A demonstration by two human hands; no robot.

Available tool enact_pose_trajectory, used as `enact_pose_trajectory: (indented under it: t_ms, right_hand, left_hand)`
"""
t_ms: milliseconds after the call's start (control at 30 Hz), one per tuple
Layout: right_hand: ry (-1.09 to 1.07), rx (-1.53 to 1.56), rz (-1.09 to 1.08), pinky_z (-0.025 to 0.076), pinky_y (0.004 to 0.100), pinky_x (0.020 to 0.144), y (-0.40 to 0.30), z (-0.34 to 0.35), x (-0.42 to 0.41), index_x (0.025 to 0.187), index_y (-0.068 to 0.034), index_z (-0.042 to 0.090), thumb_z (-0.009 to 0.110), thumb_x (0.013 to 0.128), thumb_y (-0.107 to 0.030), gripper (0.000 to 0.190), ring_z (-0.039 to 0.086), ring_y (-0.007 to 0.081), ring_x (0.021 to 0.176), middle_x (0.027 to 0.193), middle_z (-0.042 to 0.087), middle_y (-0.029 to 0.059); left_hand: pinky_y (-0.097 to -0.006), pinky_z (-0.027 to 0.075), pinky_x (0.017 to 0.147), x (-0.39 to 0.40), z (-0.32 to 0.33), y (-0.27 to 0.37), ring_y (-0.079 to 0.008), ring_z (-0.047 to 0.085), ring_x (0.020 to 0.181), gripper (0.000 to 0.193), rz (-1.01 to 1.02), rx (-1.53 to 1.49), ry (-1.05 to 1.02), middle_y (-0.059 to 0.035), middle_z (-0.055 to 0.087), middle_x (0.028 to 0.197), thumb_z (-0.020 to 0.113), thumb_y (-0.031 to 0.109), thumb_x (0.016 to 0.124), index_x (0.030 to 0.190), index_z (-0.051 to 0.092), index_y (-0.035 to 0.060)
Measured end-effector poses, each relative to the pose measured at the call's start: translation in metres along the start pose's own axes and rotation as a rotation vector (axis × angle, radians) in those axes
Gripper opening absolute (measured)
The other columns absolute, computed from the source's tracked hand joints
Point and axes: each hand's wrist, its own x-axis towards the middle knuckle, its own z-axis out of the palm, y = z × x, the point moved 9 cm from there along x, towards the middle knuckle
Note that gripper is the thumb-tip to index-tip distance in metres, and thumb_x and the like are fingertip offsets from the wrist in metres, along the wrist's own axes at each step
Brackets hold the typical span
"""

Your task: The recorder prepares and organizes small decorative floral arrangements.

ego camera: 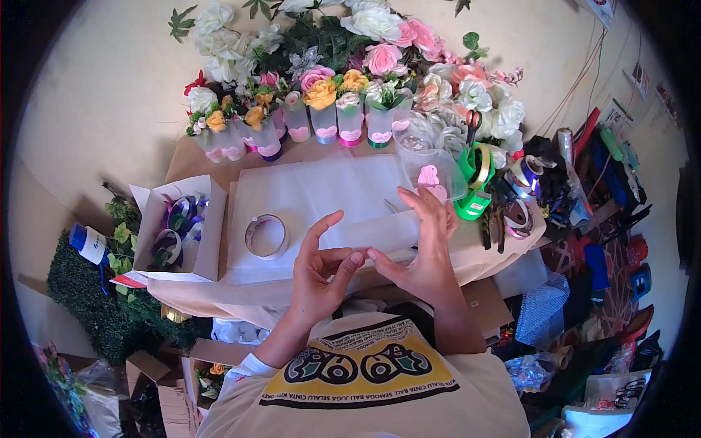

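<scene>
Both hands are raised over the front edge of the table. My left hand (323,268) has its thumb and a finger pinched together, the index finger lifted; whether something thin lies between them cannot be told. My right hand (427,252) is spread, its thumb tip close to the left fingertips and its fingers beside a translucent white rolled sheet (383,230). Whether the right hand touches the roll is unclear. Translucent sheets (306,186) lie flat beneath, with a roll of tape (266,236) on them. A clear plastic tub (449,175) with pink paper cutouts stands behind the right hand.
Left, an open white box (211,241) holds curled ribbons. Several translucent cups (326,123) of artificial flowers line the back. At right are a green tape dispenser (472,191), red-handled scissors (473,123), pliers (499,230) and ribbon spools (517,216).
</scene>
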Motion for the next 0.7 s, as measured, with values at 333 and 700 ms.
enact_pose_trajectory:
  t_ms: [333,700]
  right_hand:
    - [0.007,0.002,0.003,0.004,0.0566,0.102,-0.005,0.001,0.001,0.128,-0.013,0.038,0.077,0.061,-0.028,0.079,0.029,0.0311,0.126,0.129,0.044,0.0076]
    - [-0.017,0.559,0.012,0.045,0.0288,0.066,-0.009,-0.006,0.000,0.088,-0.003,0.060,0.063,0.075,0.004,0.015,0.059,0.0213,0.074,0.080,0.061,0.0080]
  left_hand:
    - [-0.0261,0.047,0.083,0.000,0.001,0.000,-0.0160,0.062,0.092,0.060,0.010,-0.024,-0.018,-0.0168,0.066,0.094,0.055,-0.006,0.084,0.134,0.023,0.0036]
    - [-0.0238,0.047,0.079,0.001,-0.005,-0.002,-0.0133,0.062,0.087,0.059,-0.003,-0.030,0.024,-0.0154,0.066,0.092,0.056,-0.004,0.084,0.134,0.025,0.0041]
